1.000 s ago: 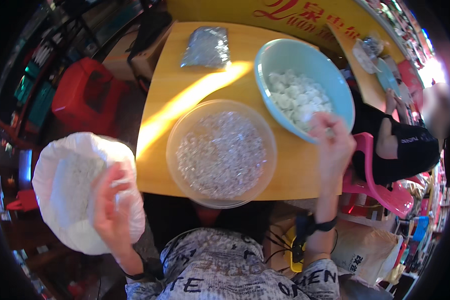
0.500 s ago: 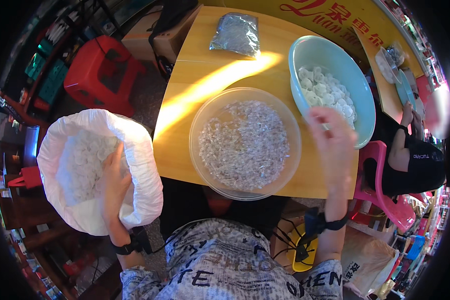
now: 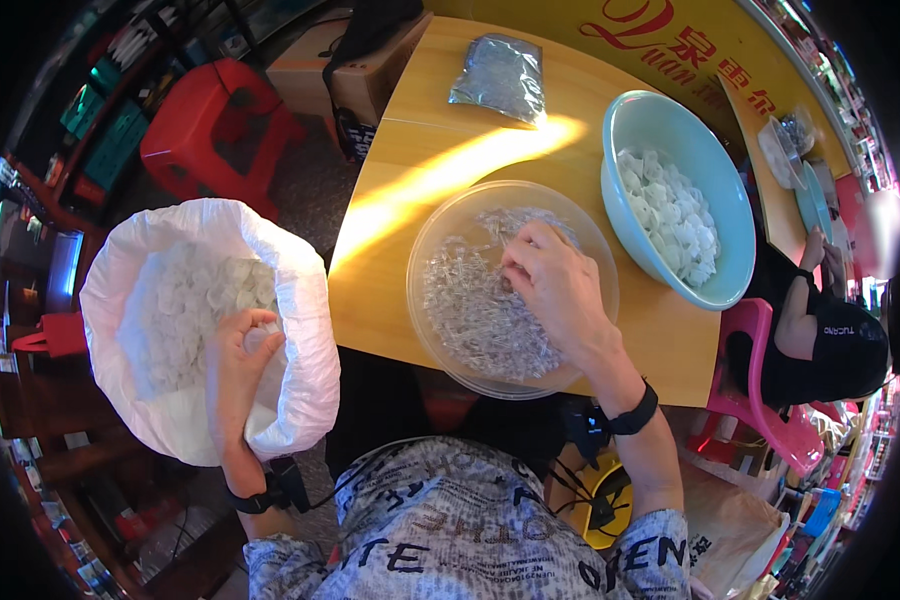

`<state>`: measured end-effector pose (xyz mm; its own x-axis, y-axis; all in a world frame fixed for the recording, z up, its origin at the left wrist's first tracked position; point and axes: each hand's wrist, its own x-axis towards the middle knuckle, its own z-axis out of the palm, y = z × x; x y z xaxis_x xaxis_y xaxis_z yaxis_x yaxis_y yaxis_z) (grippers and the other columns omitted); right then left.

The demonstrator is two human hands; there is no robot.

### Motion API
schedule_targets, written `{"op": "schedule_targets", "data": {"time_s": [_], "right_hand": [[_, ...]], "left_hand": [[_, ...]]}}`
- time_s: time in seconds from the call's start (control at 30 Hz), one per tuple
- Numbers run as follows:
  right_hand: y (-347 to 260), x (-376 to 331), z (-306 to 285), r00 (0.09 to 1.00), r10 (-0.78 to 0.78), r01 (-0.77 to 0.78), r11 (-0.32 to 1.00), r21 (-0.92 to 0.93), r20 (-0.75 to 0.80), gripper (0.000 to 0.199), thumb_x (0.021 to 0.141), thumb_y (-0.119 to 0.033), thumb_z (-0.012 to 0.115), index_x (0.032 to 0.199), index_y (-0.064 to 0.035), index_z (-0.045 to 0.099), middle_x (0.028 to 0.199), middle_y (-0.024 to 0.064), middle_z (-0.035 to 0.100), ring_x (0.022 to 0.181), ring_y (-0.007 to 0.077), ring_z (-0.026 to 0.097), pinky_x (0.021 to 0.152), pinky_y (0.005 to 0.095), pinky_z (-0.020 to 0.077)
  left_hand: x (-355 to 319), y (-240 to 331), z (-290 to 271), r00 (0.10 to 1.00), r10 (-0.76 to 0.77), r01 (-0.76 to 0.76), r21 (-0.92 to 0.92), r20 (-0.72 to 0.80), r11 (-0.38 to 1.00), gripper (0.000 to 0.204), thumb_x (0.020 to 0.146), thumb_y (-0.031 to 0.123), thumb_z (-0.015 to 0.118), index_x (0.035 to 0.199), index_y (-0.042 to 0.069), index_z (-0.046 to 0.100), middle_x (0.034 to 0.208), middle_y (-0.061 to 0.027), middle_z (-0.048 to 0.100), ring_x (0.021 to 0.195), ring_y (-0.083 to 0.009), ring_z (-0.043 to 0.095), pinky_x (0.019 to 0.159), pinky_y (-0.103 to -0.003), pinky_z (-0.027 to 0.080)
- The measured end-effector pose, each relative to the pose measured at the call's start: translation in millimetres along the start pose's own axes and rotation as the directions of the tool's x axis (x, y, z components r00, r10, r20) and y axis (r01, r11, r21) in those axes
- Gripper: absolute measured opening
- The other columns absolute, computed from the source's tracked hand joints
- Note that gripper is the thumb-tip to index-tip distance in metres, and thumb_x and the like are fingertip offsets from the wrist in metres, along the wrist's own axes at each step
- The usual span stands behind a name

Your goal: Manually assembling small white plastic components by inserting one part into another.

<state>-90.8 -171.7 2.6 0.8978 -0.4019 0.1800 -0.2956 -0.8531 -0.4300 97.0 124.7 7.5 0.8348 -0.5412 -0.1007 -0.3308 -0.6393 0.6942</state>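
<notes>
My left hand [image 3: 238, 368] is inside a white fabric-lined bag [image 3: 305, 330] on the left, closed on a small translucent white plastic piece [image 3: 260, 335]. Many similar cup-like pieces [image 3: 185, 300] fill that bag. Over the round clear tub [image 3: 432, 365] on the table, my right hand [image 3: 555, 275] reaches down with its fingertips pinched among small clear plastic tubes [image 3: 470, 310]. Whether a tube is between those fingertips is hidden. To the right, a light blue basin [image 3: 725, 200] holds a heap of white translucent pieces [image 3: 665, 205].
A silvery plastic packet [image 3: 500, 78] lies at the far side of the wooden table [image 3: 380, 290]. A red stool [image 3: 205, 125] stands at the far left. On the right, another person [image 3: 810, 325] sits on a pink chair [image 3: 760, 400] beside a second table.
My right hand has come from beside the blue basin, moving left into the tub of clear tubes. My left hand has picked up a piece inside the bag. The view has shifted slightly.
</notes>
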Motion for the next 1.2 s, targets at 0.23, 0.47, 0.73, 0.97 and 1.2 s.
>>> {"op": "schedule_targets", "data": {"time_s": [0.23,0.47,0.73,0.97,1.2], "right_hand": [[-3.0,-7.1,-6.2,0.992,0.007,0.01,0.99,0.141,-0.124,0.009,0.073,-0.006,0.065,0.076,-0.0059,0.056,0.084,0.0048,0.055,0.083,0.0237,0.057,0.066,0.0371,0.0484],[-9.7,-31.6,-23.7,0.996,0.085,-0.08,0.964,0.253,-0.01,0.009,0.074,-0.006,0.064,0.078,-0.0045,0.056,0.079,0.0071,0.059,0.074,0.0238,0.059,0.062,0.0353,0.0478],[-10.1,-52.1,-24.8,0.987,0.115,-0.144,0.943,0.299,0.114,0.012,0.079,-0.004,0.061,0.09,-0.0057,0.057,0.084,0.0101,0.059,0.081,0.0283,0.06,0.067,0.036,0.0483],[-17.2,-49.6,-21.7,0.998,0.011,-0.017,0.996,0.085,0.06,0.012,0.078,-0.006,0.062,0.089,-0.0078,0.059,0.085,0.0079,0.055,0.086,0.0268,0.058,0.066,0.0386,0.0496],[-16.8,-45.7,-16.8,0.998,0.006,-0.004,1.0,-0.029,0.07,0.013,0.07,-0.002,0.058,0.083,-0.0045,0.056,0.084,0.0085,0.051,0.087,0.0285,0.054,0.065,0.0398,0.0496]], "left_hand": [[-9.6,5.1,-7.8,0.974,0.036,-0.051,-0.058,-0.224,0.997,0.029,0.083,0.012,0.067,0.111,0.003,0.061,0.104,-0.0083,0.064,0.097,-0.0202,0.058,0.089,-0.03,0.042],[-28.9,57.4,-7.9,0.898,0.131,-0.214,-0.158,-0.421,0.964,0.032,0.081,0.002,0.067,0.112,0.001,0.06,0.108,-0.0054,0.063,0.094,-0.013,0.058,0.084,-0.026,0.045],[-36.2,111.9,74.4,0.923,0.332,-0.088,-0.735,0.193,0.672,0.036,0.078,-0.005,0.069,0.112,-0.001,0.059,0.111,-0.0075,0.058,0.095,-0.0136,0.06,0.082,-0.026,0.051],[-21.4,105.3,121.3,0.881,0.385,0.005,-0.819,0.275,0.574,0.036,0.081,-0.006,0.065,0.116,0.0,0.057,0.114,-0.0069,0.055,0.103,-0.0136,0.057,0.089,-0.027,0.049],[-14.4,100.5,121.8,0.862,0.382,0.126,-0.87,0.334,0.476,0.038,0.085,-0.006,0.06,0.122,-0.001,0.051,0.122,-0.01,0.055,0.112,-0.0184,0.056,0.094,-0.03,0.047]]}}
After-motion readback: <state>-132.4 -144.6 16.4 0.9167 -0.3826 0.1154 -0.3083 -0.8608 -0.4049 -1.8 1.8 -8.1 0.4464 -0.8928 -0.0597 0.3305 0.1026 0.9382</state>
